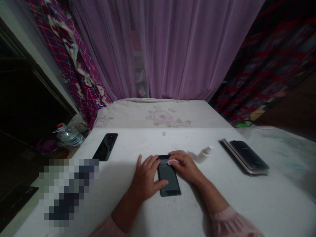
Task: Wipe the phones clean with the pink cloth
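A dark smartphone (169,179) lies flat on the white cloth between my hands, screen up. My left hand (145,177) rests at its left side with the fingers spread. Its fingertips touch the upper left edge and the thumb presses on the screen. My right hand (185,166) is closed at the phone's upper right, its fingers pinching a small pale pink pad (172,162) against the glass. Part of the pad is hidden under the fingers. Just beyond my right hand a small white bottle (205,154) stands on the cloth.
Another dark phone (105,147) lies to the left, beside a pixelated patch (71,191). Several stacked phones (247,156) sit at the right. A tiny pale square (164,133) lies farther back. Purple curtains (182,49) hang behind the table; a large water bottle (69,135) stands off its left edge.
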The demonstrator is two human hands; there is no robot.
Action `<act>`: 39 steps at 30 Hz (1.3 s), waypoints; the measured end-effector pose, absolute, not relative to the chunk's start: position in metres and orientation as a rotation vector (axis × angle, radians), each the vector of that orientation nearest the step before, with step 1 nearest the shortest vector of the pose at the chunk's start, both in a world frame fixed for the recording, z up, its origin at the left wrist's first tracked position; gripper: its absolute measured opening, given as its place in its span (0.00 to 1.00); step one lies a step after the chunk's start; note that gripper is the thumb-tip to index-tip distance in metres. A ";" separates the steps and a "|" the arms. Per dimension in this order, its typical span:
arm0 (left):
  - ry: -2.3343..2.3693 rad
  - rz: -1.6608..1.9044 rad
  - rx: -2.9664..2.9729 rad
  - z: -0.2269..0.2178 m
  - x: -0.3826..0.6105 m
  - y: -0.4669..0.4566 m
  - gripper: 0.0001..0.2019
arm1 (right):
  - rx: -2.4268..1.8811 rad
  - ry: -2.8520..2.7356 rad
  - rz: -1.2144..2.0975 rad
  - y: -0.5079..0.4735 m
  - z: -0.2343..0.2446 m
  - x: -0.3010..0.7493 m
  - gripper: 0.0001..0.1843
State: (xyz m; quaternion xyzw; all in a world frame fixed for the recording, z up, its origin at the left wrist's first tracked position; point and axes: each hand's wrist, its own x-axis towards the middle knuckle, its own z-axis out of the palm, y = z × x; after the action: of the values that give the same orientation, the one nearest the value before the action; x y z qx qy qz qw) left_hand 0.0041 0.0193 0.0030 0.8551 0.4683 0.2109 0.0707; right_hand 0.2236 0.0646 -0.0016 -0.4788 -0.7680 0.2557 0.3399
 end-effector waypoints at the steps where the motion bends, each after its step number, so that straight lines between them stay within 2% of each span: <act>1: 1.409 0.631 2.569 0.003 0.004 0.019 0.31 | -1.274 -1.976 0.627 0.065 -0.003 0.220 0.08; 10: 1.410 0.624 2.582 0.003 0.005 0.019 0.31 | -1.321 -1.915 0.541 0.063 -0.001 0.214 0.10; 22: 1.413 0.610 2.589 0.003 0.005 0.020 0.31 | -1.179 -2.072 0.842 0.062 0.008 0.235 0.02; 39: 1.430 0.583 2.577 0.004 0.005 0.019 0.31 | -1.437 -1.890 0.557 0.065 -0.002 0.210 0.09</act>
State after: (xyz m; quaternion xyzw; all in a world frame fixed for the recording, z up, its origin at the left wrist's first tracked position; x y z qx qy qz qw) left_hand 0.0055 0.0195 0.0035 0.8557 0.4749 0.1935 0.0687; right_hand 0.2098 0.0647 -0.0022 -0.5534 -0.7275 0.2145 0.3443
